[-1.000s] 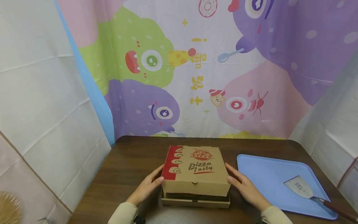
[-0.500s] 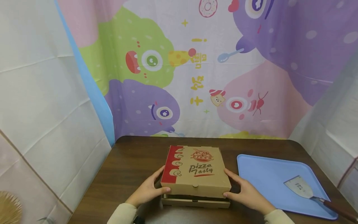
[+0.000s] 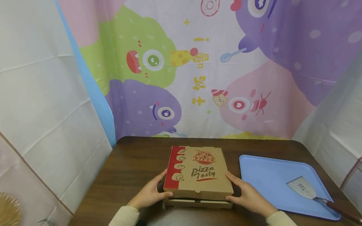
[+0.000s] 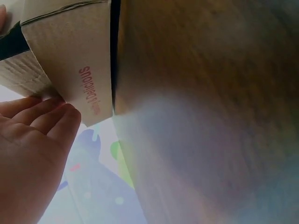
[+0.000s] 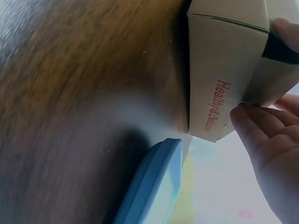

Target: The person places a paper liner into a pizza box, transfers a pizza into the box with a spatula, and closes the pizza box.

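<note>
A brown cardboard pizza box (image 3: 209, 185) sits mid-table, its lid printed in red and black. The lid's front hangs just above the base (image 3: 198, 204), and a dark gap shows between them. At the lid's left front corner, my left hand (image 3: 150, 191) grips it with the thumb on the front face and fingers along the side. My right hand (image 3: 250, 196) holds the opposite corner the same way. In the left wrist view, fingertips (image 4: 67, 112) touch the box side (image 4: 70, 51). The right wrist view shows fingers (image 5: 254, 122) against the other side. The box's contents are hidden.
To the right lies a light blue tray (image 3: 266, 179) bearing a metal spatula (image 3: 304, 188), whose dark handle (image 3: 342, 210) extends past the tray's edge. Behind the dark wooden table (image 3: 133, 157) hangs a cartoon-printed curtain (image 3: 198, 119).
The lid's front edge has come down, narrowing the gap above the base. Both thumbs have shifted from the box's sides onto its front face. Tray and spatula stay put.
</note>
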Tool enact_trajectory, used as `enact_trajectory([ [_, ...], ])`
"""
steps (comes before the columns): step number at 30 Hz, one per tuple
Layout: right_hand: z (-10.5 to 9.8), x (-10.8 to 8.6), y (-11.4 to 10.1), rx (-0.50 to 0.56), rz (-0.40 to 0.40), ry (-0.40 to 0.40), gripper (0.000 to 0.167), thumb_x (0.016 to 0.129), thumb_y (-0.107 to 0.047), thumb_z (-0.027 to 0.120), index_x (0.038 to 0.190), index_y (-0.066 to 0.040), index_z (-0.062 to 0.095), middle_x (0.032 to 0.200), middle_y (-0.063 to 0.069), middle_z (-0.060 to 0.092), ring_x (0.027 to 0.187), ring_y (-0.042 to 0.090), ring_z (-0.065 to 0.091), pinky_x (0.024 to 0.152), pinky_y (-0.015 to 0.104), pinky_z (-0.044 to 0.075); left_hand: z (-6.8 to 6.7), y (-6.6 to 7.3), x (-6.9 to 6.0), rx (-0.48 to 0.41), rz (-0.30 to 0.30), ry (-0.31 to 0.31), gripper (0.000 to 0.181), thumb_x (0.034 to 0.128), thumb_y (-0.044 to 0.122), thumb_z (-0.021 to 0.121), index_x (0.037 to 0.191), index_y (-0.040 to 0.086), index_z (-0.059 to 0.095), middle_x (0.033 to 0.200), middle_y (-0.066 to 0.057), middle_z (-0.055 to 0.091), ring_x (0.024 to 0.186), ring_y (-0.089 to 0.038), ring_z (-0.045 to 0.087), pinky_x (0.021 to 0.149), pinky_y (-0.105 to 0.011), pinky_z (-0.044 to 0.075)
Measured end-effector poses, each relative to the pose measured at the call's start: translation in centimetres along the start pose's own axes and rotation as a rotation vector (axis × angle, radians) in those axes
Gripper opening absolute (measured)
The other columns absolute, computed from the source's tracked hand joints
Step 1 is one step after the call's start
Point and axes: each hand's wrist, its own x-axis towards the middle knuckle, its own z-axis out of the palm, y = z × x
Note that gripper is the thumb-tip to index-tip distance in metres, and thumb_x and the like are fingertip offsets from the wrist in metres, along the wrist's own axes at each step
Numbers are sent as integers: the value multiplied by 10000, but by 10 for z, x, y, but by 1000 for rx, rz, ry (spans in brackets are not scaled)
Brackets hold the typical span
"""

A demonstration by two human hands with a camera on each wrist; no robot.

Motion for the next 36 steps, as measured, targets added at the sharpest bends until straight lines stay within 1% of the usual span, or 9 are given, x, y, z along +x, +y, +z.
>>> enact_trajectory([
  [2, 1, 0, 0, -28, -11, 5, 872, 826, -461, 742, 1491, -24, 385, 1529, 213, 385, 1334, 394, 467, 999, 543, 461, 1, -1, 0, 7, 9, -1, 988, 774, 379, 820, 1541, 59, 285, 1554, -195, 363, 1396, -407, 395, 1099, -606, 347],
  [9, 4, -2, 1, -64, -24, 12, 861, 823, -423, 760, 1483, -8, 392, 1529, 217, 383, 1316, 400, 484, 986, 543, 469, 2, -2, 1, 41, 16, -12, 1000, 761, 396, 825, 1539, 64, 293, 1625, -176, 202, 1467, -398, 256, 1116, -642, 286],
  [14, 5, -3, 2, -82, -31, 18, 857, 828, -456, 743, 1477, -11, 404, 1526, 215, 390, 1307, 402, 494, 977, 553, 472, 3, -1, 2, 51, 3, -24, 1016, 751, 385, 834, 1539, 51, 287, 1613, -181, 237, 1463, -383, 274, 1118, -635, 288],
  [19, 7, -5, 3, -104, -36, 33, 819, 852, -492, 702, 1454, -3, 439, 1513, 209, 416, 1303, 391, 503, 974, 552, 477, 4, -1, 3, 51, -8, -43, 1018, 757, 374, 831, 1538, 31, 275, 1613, -189, 231, 1467, -380, 263, 1123, -628, 284],
  [23, 9, -4, 2, -93, 0, 49, 764, 898, -501, 642, 1452, -13, 448, 1527, 188, 405, 1330, 377, 480, 1007, 557, 455, 5, 0, 3, 62, -13, -30, 999, 782, 406, 805, 1537, 25, 273, 1607, -198, 243, 1460, -392, 279, 1116, -632, 295],
  [27, 9, -1, -2, -83, 50, 45, 734, 941, -516, 571, 1463, -18, 432, 1549, 184, 371, 1349, 399, 455, 1030, 573, 425, 6, 2, 3, 65, -40, -14, 986, 816, 464, 757, 1538, 13, 260, 1606, -204, 245, 1457, -398, 285, 1117, -635, 295],
  [29, 10, 0, -4, -87, 66, 40, 738, 946, -521, 558, 1467, -16, 423, 1553, 185, 362, 1353, 405, 449, 1034, 572, 419, 6, 3, 3, 69, -50, -8, 987, 823, 470, 748, 1536, -1, 253, 1604, -210, 243, 1455, -404, 286, 1115, -638, 294],
  [33, 10, 1, -5, -112, 68, 47, 745, 940, -515, 574, 1462, -5, 426, 1545, 184, 377, 1357, 388, 450, 1045, 553, 422, 8, 4, 4, 79, -44, -2, 999, 820, 458, 756, 1531, -22, 245, 1599, -225, 244, 1448, -413, 296, 1113, -633, 300],
  [36, 10, 0, -6, -131, 55, 54, 744, 935, -505, 587, 1451, 10, 436, 1539, 189, 385, 1349, 390, 457, 1037, 552, 428, 9, 4, 5, 86, -33, -2, 1012, 811, 454, 766, 1530, -29, 242, 1600, -223, 243, 1446, -408, 301, 1111, -627, 308],
])
